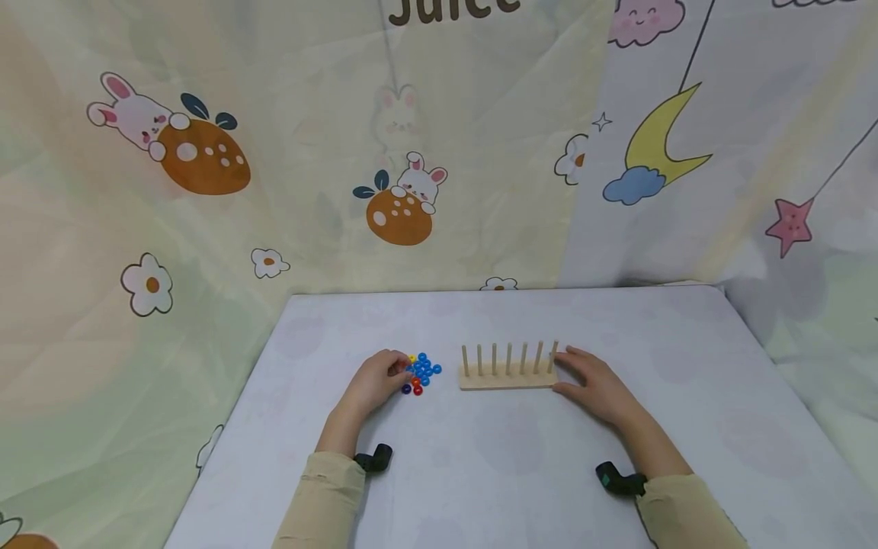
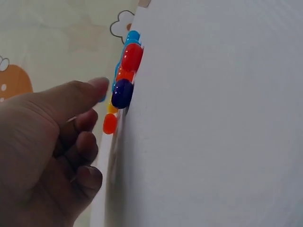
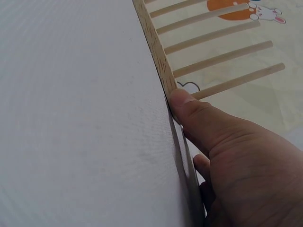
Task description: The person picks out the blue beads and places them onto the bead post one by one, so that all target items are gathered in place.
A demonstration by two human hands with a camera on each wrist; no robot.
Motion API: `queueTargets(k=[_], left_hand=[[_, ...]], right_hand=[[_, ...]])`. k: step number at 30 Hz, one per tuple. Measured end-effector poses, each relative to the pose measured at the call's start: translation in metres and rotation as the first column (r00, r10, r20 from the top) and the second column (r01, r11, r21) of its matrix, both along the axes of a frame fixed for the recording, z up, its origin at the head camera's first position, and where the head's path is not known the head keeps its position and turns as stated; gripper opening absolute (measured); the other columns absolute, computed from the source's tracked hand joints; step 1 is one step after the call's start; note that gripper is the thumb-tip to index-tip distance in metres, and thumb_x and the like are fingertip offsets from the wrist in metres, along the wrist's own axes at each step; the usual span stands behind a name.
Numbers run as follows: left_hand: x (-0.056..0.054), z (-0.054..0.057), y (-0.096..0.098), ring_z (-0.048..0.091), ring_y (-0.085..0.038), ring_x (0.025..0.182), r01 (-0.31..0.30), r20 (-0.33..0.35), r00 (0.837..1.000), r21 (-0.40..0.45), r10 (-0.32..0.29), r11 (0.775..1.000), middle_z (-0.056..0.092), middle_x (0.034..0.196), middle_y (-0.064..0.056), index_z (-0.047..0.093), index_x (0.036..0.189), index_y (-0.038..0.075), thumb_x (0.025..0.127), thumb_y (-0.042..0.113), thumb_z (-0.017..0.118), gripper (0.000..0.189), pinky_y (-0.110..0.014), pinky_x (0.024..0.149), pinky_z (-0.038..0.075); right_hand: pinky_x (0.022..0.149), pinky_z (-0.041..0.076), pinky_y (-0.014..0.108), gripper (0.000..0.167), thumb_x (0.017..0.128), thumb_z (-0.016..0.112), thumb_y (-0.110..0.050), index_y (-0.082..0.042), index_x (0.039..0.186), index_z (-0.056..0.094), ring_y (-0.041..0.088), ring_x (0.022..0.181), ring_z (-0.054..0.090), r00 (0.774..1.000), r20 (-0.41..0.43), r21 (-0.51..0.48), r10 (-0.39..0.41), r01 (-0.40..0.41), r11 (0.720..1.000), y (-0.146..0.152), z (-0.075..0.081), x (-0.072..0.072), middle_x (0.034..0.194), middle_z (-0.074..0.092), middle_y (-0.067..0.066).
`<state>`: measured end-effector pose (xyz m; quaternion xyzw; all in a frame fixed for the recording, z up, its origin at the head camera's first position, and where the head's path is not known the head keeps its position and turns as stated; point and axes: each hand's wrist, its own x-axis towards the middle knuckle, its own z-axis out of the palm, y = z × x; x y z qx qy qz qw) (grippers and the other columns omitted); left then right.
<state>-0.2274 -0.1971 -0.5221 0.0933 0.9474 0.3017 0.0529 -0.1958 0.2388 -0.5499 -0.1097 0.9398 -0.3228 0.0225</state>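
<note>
At the left edge of a small pile of beads (image 1: 423,370) is my left hand (image 1: 376,379), thumb and forefinger round a blue bead (image 2: 102,98). The thumb hides most of that bead. The pile is mostly blue, with red beads (image 1: 418,390), a dark purple bead (image 1: 406,389) and a yellow bead (image 1: 412,358). A pale wooden peg stand (image 1: 507,379) with a row of several upright pegs stands right of the pile. My right hand (image 1: 595,383) holds its right end, thumb (image 3: 182,99) at the front corner and fingers behind, partly hidden.
A white cloth covers the table (image 1: 494,473). Behind it hangs a printed curtain (image 1: 309,191) with rabbits, flowers and a moon. Black camera mounts (image 1: 374,459) sit on both wrists.
</note>
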Motion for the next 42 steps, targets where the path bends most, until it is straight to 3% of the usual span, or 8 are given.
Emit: queueTargets(k=[5, 11, 28, 34, 42], left_hand=[[0.000, 0.012, 0.004, 0.052, -0.016, 0.085, -0.006, -0.012, 1.000, 0.007, 0.006, 1.000, 0.059, 0.093, 0.003, 0.068, 0.113, 0.021, 0.091, 0.032, 0.072, 0.025, -0.031, 0.074, 0.047], [-0.001, 0.028, 0.013, 0.056, -0.015, 0.092, 0.000, 0.019, 1.000, 0.028, -0.001, 1.000, 0.065, 0.102, 0.008, 0.067, 0.114, 0.026, 0.092, 0.035, 0.070, 0.024, -0.033, 0.082, 0.051], [0.004, 0.066, 0.058, 0.056, -0.012, 0.088, 0.162, -0.097, 0.984, 0.191, -0.146, 0.968, 0.066, 0.099, 0.013, 0.068, 0.115, 0.031, 0.094, 0.038, 0.068, 0.022, -0.029, 0.074, 0.050], [0.003, 0.070, 0.074, 0.057, -0.010, 0.086, 0.208, -0.120, 0.975, 0.204, -0.186, 0.957, 0.066, 0.099, 0.014, 0.069, 0.117, 0.027, 0.094, 0.037, 0.068, 0.025, -0.028, 0.074, 0.050], [0.003, 0.070, 0.081, 0.058, -0.010, 0.088, 0.202, -0.100, 0.978, 0.227, -0.184, 0.953, 0.067, 0.101, 0.016, 0.070, 0.114, 0.031, 0.093, 0.033, 0.069, 0.021, -0.031, 0.074, 0.050]], right_hand=[[0.109, 0.027, 0.069, 0.065, 0.088, 0.071, -0.046, -0.014, 0.142, 0.052, 0.050, 0.140, 0.032, 1.000, -0.018, 0.006, 0.000, 0.000, 1.000, -0.001, 0.000, 0.000, 0.153, 0.037, 0.025], [0.109, 0.026, 0.069, 0.065, 0.088, 0.071, -0.046, -0.014, 0.142, 0.052, 0.050, 0.140, 0.031, 1.000, -0.009, 0.003, 0.001, -0.001, 1.000, 0.000, 0.002, 0.001, 0.154, 0.036, 0.025], [0.109, 0.026, 0.069, 0.064, 0.089, 0.071, -0.042, -0.014, 0.143, 0.051, 0.051, 0.140, 0.031, 1.000, -0.012, 0.000, 0.010, -0.010, 1.000, 0.000, 0.004, 0.003, 0.154, 0.036, 0.025], [0.109, 0.027, 0.069, 0.064, 0.089, 0.071, -0.042, -0.013, 0.143, 0.051, 0.051, 0.140, 0.031, 1.000, -0.017, 0.003, 0.014, -0.014, 1.000, 0.000, 0.003, 0.002, 0.153, 0.037, 0.026], [0.109, 0.027, 0.069, 0.063, 0.089, 0.071, -0.041, -0.014, 0.143, 0.050, 0.051, 0.140, 0.031, 1.000, -0.010, 0.005, 0.011, -0.011, 1.000, 0.000, 0.006, 0.004, 0.153, 0.036, 0.026]])
